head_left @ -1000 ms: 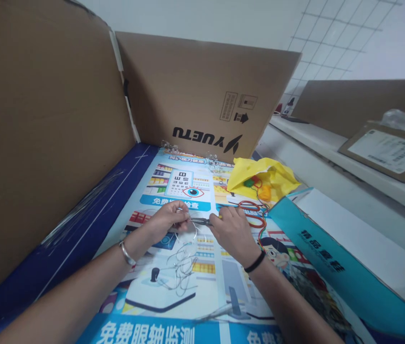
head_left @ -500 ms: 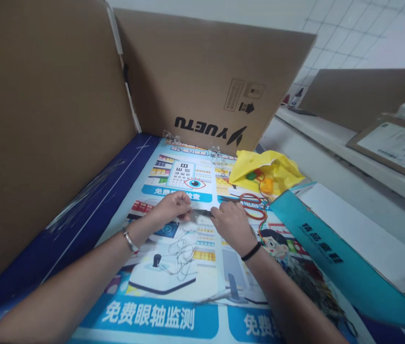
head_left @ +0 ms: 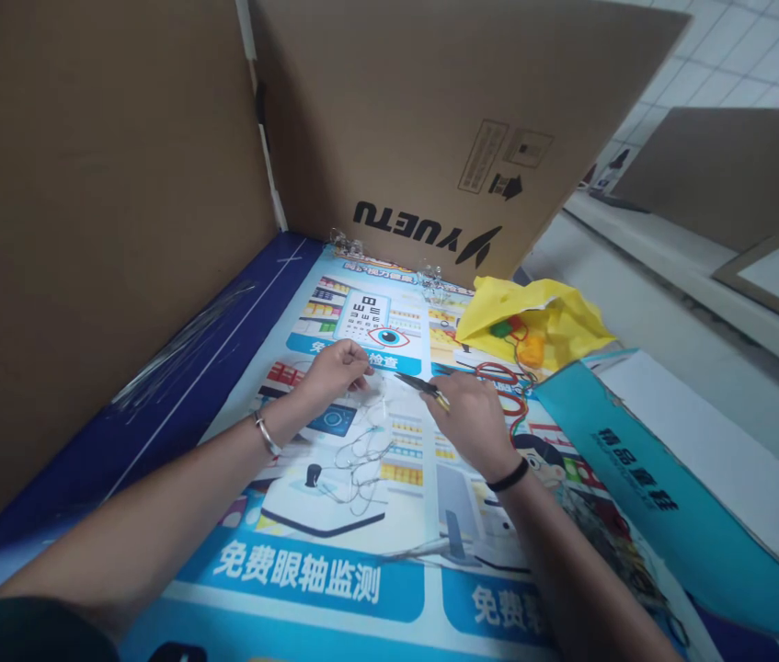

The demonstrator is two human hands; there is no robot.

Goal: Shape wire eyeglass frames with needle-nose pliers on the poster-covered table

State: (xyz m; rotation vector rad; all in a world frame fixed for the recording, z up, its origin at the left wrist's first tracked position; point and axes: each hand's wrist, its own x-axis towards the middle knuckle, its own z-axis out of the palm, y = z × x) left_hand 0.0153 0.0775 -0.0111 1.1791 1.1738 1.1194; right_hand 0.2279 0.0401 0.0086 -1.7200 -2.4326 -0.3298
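Note:
My left hand (head_left: 340, 372) is closed in a pinch at the middle of the printed sheet, with a fine, nearly clear thread (head_left: 383, 397) at its fingertips. Just to its right, my right hand (head_left: 468, 414) is closed round a small dark pointed tool (head_left: 420, 383) with a yellowish handle part. The tool's tip points at the left fingertips, a small gap apart. Below the hands lies a loose tangle of thin thread (head_left: 361, 469). Red-handled scissors (head_left: 499, 372) lie behind my right hand, which partly covers them.
A yellow bag (head_left: 568, 322) holds green and orange pieces with cords. A teal box (head_left: 610, 460) stands on the right. Cardboard walls (head_left: 361, 119) enclose the back and left. Clear small pieces (head_left: 434, 280) lie at the back, thin strands (head_left: 182, 345) at the left.
The tool in my right hand has drawn back to the right from the left fingertips, where it was touching or nearly so. The camera view has shifted slightly.

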